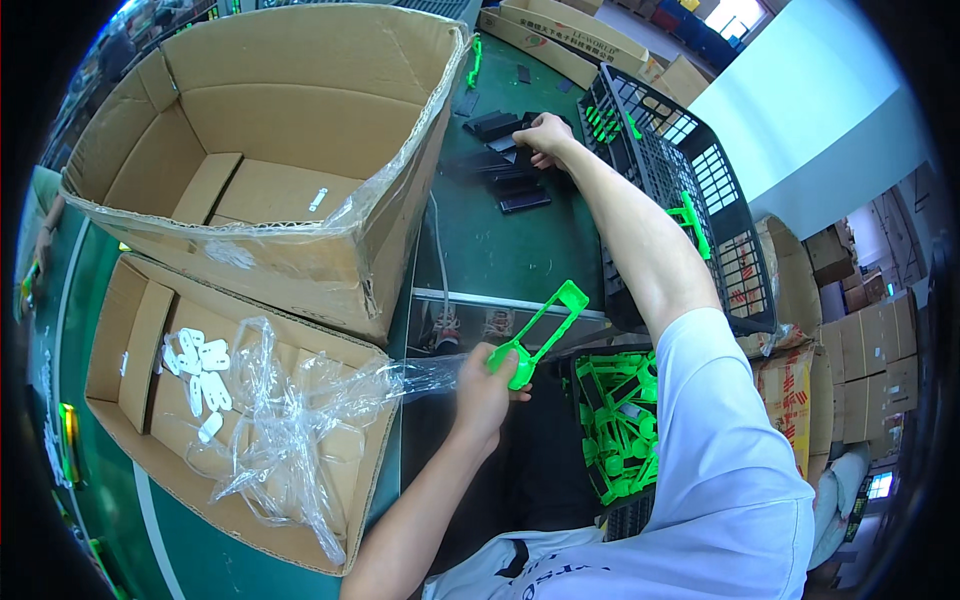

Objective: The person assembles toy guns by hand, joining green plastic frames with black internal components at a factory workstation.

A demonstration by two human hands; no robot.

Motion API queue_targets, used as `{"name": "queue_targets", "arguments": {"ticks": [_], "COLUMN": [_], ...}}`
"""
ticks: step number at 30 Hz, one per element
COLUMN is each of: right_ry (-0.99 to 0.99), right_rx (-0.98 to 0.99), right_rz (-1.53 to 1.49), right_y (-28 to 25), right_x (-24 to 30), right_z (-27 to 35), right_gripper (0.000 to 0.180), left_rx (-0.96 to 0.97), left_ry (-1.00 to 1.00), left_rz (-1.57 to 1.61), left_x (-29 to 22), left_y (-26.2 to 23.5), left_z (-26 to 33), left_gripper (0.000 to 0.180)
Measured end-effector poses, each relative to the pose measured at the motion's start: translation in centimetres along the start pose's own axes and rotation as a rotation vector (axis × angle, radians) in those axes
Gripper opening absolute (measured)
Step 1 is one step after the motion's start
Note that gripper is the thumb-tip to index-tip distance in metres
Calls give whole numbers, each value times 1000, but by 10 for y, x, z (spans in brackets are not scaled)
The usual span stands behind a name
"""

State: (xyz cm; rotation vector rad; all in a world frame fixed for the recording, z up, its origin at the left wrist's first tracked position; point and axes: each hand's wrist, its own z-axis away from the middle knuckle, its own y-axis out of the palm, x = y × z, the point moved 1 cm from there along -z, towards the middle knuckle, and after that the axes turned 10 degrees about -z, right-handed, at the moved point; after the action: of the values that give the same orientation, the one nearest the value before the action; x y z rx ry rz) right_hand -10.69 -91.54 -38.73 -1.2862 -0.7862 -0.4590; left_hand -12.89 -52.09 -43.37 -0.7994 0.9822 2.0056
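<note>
My left hand (480, 398) is closed around the round end of a bright green plastic frame (548, 330). The frame's open rectangular part points up and away to the right. My right hand (546, 138) reaches far across the green table, its fingers curled down on a pile of flat black rectangular pieces (520, 197). One black piece seems pinched at the fingertips, though the fingers partly hide it. Beneath my right forearm stands a black plastic crate (735, 190) with a few green frames in it.
A large cardboard box (290, 240) stands at left. In front of it, a shallow carton (110, 370) holds white plastic pieces (205, 365) and crumpled clear plastic film (270, 430). Many green frames (615, 425) fill a crate by my lap. A long carton (560, 40) lies at the back.
</note>
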Motion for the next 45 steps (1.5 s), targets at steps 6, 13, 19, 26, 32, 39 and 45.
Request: {"name": "queue_targets", "arguments": {"ticks": [6, 13, 19, 26, 32, 39, 45], "right_ry": [128, 134, 76, 46, -161, -76, 111], "right_rx": [132, 76, 68, 49, -140, 363, 762], "right_rz": [109, 168, 283, 360, 407, -536, -1034], "right_y": [-5, -4, -2, 14, -2, -50, -95], "right_x": [4, 15, 23, 35, 12, 41, 30], "right_z": [-12, 1, 8, 11, -15, 72, 220], "right_gripper": [48, 49, 52, 40, 35, 27, 35], "left_rx": [11, 3, 14, -2, 10, -59, 40], "left_ry": [-9, -12, -11, -27, 7, 96, 97], "left_rz": [10, 7, 14, 10, 24, 7, -38], "left_x": [-1, -1, -2, -3, -1, 3, 2], "left_y": [4, 2, 3, -1, 4, -4, 4], "left_z": [-1, 0, 0, 0, -1, -1, -1], "left_gripper": [15, 15, 15, 15, 14, 10, 11]}}
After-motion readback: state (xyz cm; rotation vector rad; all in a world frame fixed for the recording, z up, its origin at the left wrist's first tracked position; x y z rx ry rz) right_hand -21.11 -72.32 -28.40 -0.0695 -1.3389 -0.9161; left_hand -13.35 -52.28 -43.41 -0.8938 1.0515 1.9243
